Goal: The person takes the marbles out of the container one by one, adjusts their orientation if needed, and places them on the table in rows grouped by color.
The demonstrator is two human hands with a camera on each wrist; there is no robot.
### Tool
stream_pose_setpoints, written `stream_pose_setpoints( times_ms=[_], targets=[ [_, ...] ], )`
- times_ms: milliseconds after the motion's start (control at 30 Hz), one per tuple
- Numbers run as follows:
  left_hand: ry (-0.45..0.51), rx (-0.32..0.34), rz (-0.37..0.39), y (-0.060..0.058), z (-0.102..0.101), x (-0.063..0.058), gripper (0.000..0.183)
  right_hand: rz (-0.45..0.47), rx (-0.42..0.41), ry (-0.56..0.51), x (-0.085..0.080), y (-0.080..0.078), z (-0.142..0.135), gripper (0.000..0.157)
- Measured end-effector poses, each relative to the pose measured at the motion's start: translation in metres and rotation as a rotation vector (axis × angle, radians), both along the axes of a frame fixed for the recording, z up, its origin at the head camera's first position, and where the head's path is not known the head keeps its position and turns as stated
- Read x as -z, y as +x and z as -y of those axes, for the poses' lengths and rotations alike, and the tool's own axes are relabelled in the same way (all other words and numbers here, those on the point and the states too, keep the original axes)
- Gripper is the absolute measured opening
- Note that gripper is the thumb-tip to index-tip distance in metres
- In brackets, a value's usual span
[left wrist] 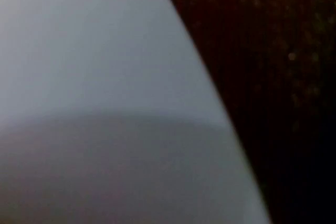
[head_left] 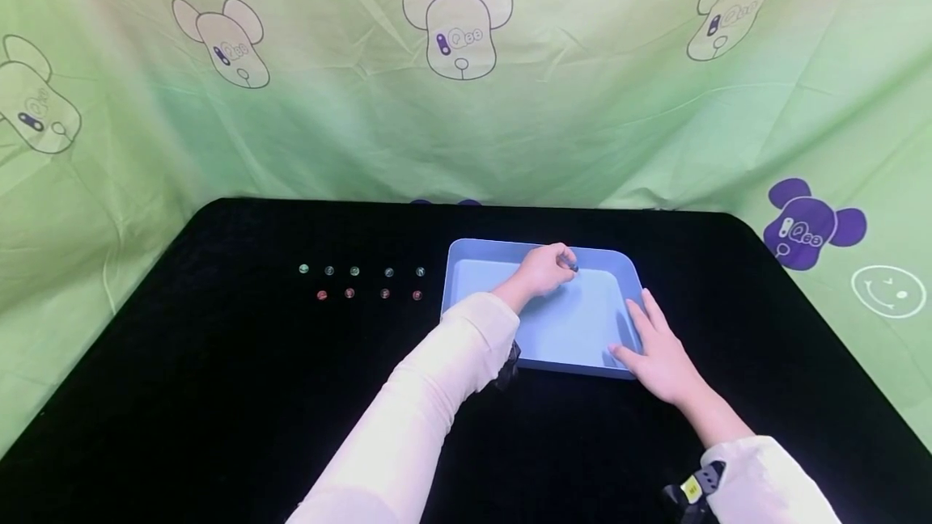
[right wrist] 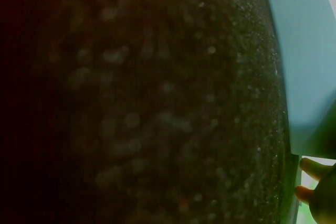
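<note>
A shallow blue tray (head_left: 575,365) lies on the black tabletop. My left hand (head_left: 544,269) reaches over its far half, thumb and fingers pinching a small dark piece (head_left: 574,268) that is mostly covered by the fingertips. At the tray's right side, my right hand (head_left: 664,358) rests with spread, fairly straight fingers on the rim, its thumb over the near right corner. In the right wrist view, the tray's outer side (right wrist: 304,61) and two fingertips (right wrist: 313,168) appear at the right. Only a blurred pale surface (left wrist: 105,77) beside dark cloth fills the left wrist view.
Left of the tray, small round shiny pieces lie in two rows: greenish and bluish ones (head_left: 354,272) behind, reddish ones (head_left: 349,293) in front. A green printed curtain (head_left: 466,144) hangs around the table's back and sides. Black cloth (head_left: 218,395) covers the table.
</note>
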State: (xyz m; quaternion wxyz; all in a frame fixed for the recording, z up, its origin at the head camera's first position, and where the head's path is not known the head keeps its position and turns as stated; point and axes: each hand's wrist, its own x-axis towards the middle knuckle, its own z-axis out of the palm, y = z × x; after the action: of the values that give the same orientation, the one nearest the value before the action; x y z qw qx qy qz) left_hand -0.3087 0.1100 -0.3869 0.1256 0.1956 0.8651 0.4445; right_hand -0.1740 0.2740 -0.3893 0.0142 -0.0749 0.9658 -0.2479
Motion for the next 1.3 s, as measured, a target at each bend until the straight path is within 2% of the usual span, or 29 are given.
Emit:
stream_pose_setpoints(
  times_ms=[200, 733, 1100, 1300],
  targets=[
    [-0.107, 0.035, -0.089, 0.000, -0.001, 0.003, 0.019, 0.014, -0.006, -0.004, 0.002, 0.000, 0.002, 0.070],
    [-0.178, 0.026, -0.102, 0.002, -0.006, 0.009, 0.026, -0.022, -0.004, -0.007, 0.003, 0.003, 0.005, 0.068],
    [-0.323, 0.071, -0.169, 0.001, -0.008, 0.004, 0.037, -0.021, 0.002, 0.000, 0.000, 0.002, 0.003, 0.068],
    [-0.344, 0.074, -0.178, 0.000, -0.010, 0.006, 0.039, -0.019, 0.004, 0.008, -0.002, 0.001, 0.003, 0.068]
  ],
)
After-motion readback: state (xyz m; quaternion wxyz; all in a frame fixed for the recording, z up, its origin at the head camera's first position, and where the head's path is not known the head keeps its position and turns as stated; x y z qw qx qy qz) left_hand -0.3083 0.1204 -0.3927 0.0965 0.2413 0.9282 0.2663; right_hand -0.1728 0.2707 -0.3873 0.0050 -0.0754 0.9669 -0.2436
